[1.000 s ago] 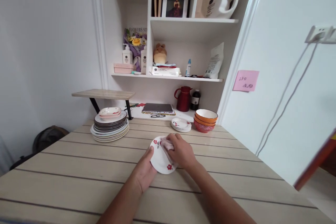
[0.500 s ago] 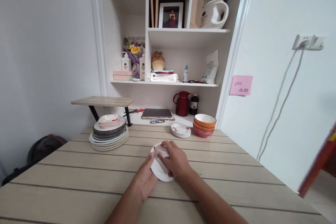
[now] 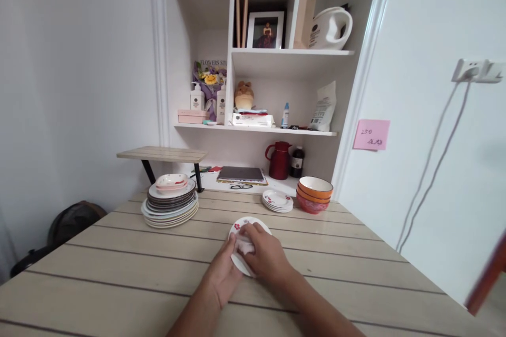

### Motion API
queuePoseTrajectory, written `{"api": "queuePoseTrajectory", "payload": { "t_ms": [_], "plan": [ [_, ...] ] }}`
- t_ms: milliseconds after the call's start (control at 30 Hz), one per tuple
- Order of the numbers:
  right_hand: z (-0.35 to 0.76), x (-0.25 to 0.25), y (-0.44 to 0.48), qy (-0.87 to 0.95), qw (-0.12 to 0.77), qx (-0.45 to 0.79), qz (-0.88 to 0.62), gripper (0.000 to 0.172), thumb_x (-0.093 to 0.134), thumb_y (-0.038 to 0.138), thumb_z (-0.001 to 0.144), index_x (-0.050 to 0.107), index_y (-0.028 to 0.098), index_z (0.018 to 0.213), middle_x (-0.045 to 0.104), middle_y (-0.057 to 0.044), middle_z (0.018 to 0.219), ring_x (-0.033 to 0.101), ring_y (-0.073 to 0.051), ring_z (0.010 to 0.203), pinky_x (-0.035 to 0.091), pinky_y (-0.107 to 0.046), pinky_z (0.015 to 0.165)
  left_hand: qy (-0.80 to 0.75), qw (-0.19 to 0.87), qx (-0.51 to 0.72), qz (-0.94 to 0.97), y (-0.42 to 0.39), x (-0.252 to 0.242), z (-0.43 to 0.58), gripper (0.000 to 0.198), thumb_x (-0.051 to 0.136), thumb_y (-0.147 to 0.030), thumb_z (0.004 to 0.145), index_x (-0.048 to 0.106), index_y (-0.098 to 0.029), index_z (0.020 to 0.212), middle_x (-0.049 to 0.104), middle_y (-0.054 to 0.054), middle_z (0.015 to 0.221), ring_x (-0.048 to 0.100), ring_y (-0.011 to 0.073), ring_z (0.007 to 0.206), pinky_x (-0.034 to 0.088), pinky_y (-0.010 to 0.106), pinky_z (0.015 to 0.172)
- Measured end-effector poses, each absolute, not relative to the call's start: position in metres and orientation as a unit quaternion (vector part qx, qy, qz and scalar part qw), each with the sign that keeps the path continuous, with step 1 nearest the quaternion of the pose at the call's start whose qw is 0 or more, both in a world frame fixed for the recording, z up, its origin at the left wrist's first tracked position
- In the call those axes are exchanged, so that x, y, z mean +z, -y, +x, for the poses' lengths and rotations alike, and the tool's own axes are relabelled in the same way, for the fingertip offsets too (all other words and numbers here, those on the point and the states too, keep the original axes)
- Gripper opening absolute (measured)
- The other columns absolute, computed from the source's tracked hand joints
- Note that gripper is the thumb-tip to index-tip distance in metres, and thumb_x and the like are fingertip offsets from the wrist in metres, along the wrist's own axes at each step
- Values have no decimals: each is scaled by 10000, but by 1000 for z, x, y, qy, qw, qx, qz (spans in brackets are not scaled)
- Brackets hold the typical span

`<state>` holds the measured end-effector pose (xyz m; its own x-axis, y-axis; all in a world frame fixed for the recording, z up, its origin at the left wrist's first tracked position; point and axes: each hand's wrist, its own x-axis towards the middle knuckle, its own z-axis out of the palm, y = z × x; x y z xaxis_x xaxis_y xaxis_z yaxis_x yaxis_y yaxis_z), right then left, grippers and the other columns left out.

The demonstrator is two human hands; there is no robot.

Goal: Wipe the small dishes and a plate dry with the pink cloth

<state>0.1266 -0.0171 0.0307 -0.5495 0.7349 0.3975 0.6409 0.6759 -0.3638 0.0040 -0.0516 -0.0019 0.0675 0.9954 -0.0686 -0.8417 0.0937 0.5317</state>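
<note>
A small white plate (image 3: 253, 221) with red flowers is held over the front middle of the table. My left hand (image 3: 223, 273) grips its left edge, thumb on top and the other fingers out of sight beneath. My right hand (image 3: 265, 254) is closed on a crumpled whitish cloth or tissue (image 3: 245, 245), pressing it against the plate's face. Beyond the hands lies a short stack of matching small plates (image 3: 278, 199). To its right stand nested orange and red bowls (image 3: 314, 194).
On the left, a tall stack of plates (image 3: 171, 210) carries small pinkish dishes (image 3: 171, 182), near a raised wooden stand (image 3: 162, 154). A closed laptop (image 3: 240, 174), glasses (image 3: 241, 186), a red jug (image 3: 279, 160) and a dark bottle (image 3: 297, 162) sit behind, under the shelves.
My right hand has rubbed the cloth across the plate, and the plate has turned, its red flowers now near the upper left. The camera view has shifted slightly left and up.
</note>
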Motion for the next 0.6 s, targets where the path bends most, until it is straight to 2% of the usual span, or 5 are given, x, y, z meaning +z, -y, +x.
{"api": "queuePoseTrajectory", "payload": {
  "t_ms": [167,267,467,600],
  "plan": [
    [142,35,-2,826,270,62,-490,298,531,257,818,520,257,1115,607,-47,1146,612,-200,886,314,-275,633,-236,680,665,196,54,2,8,452,618,-253,887,532,-158,1321,710,137,1166,674,252,1069,445,400,1031],
    [156,36,-5,810,261,64,-522,268,543,263,806,523,243,1073,637,-49,1098,614,-206,864,287,-274,610,-250,667,679,175,55,3,9,496,606,-248,893,484,-160,1365,699,148,1187,678,260,1062,442,422,1038],
    [151,32,18,885,199,79,-413,273,568,204,739,543,241,1008,668,-27,1007,608,-195,828,272,-274,616,-243,662,693,148,57,3,4,448,579,-261,912,511,-128,1335,697,161,1185,666,255,1088,447,394,1037],
    [139,35,23,893,222,74,-384,328,567,201,745,543,260,1067,641,-16,1061,602,-184,849,287,-268,628,-229,687,665,182,58,2,4,411,600,-287,902,568,-111,1272,704,156,1169,655,263,1108,454,386,1030]
  ]
}}
